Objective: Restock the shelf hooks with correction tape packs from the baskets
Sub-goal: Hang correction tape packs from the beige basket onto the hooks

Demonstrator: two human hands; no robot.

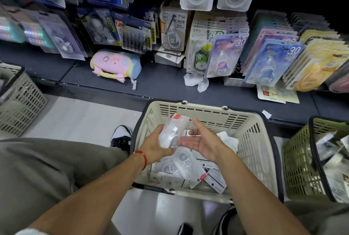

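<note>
Over the basket [243, 119], the left hand [156, 146] grips a clear pack [172, 131] while the right hand [203, 140] lies open, palm up, beside it, so the hang-hole should be turned upward before reaching for the hooks.

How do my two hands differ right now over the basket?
The left hand grips a clear correction tape pack; the right hand holds nothing. The left hand's fingers curl round the pack; the right hand lies open, palm up. Only the left wrist wears a red string bracelet. Both hover above the cream basket.
</note>
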